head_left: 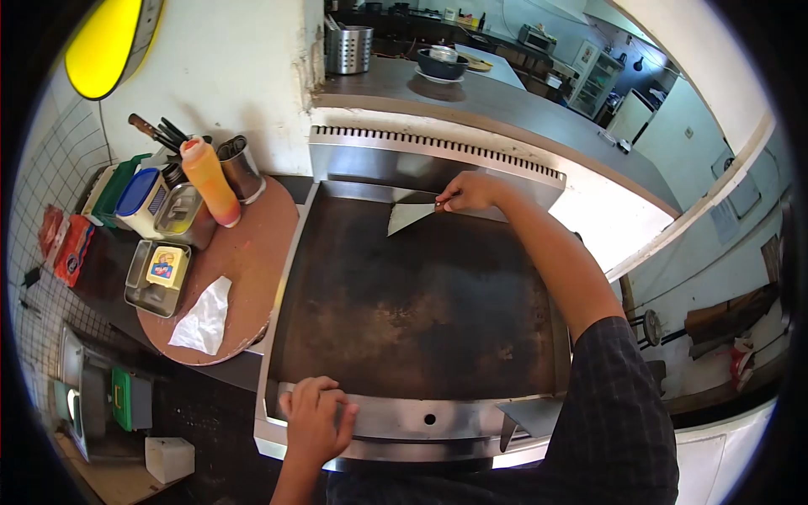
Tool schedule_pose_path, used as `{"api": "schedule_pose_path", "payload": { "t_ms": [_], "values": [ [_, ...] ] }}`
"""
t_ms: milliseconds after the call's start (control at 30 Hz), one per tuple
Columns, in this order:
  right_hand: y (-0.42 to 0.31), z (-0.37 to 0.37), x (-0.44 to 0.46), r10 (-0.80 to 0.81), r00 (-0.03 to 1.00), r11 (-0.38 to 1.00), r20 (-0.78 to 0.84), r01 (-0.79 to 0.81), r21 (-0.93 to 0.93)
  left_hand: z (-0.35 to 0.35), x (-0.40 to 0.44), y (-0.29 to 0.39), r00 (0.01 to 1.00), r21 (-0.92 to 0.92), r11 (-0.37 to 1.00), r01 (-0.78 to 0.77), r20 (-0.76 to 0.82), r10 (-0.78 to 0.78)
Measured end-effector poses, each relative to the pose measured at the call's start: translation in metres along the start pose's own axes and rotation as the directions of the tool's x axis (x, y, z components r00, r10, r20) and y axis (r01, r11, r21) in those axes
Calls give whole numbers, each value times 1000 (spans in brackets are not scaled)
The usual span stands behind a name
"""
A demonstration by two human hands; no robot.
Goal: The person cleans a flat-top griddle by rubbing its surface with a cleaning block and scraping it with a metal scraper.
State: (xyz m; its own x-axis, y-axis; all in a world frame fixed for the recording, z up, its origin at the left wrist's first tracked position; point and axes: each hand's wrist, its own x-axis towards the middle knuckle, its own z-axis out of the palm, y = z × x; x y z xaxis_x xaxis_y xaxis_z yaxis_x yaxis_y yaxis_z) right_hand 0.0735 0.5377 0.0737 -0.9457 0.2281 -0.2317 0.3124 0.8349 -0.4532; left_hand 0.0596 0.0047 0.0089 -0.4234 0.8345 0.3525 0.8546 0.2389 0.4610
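My right hand (468, 192) reaches to the far side of a flat-top griddle (404, 286). Its fingers are wrapped round the handle of a metal scraper (410, 217), whose wide blade lies on or just above the dark cooking plate near the back edge. Brownish worn patches mark the middle and front of the plate. By the front left corner is my left hand (316, 421), its fingers loosely spread over the steel front rim. Nothing shows in that hand.
Left of the griddle, a round brown board (252, 278) bears a squeeze bottle (210, 181), a crumpled white paper (204, 318) and a metal tray (157, 290) with a yellow tub. Behind runs a counter (505, 109) with a perforated steel holder (349, 49) and a black bowl (442, 64).
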Motion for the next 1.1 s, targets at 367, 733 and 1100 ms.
{"api": "schedule_pose_path", "payload": {
  "t_ms": [367,733,1100],
  "values": [
    [-64,-1,67,-33,998,998,54,35,-45,0,-6,-28,981,63,995,73,-185,-61],
    [-123,-20,155,-78,980,963,184,122,-241,-1,-5,-29,969,20,995,93,-232,-86],
    [-192,0,150,-52,832,999,-553,47,-22,1,-6,-30,968,1,996,85,-238,-82]
  ]
}}
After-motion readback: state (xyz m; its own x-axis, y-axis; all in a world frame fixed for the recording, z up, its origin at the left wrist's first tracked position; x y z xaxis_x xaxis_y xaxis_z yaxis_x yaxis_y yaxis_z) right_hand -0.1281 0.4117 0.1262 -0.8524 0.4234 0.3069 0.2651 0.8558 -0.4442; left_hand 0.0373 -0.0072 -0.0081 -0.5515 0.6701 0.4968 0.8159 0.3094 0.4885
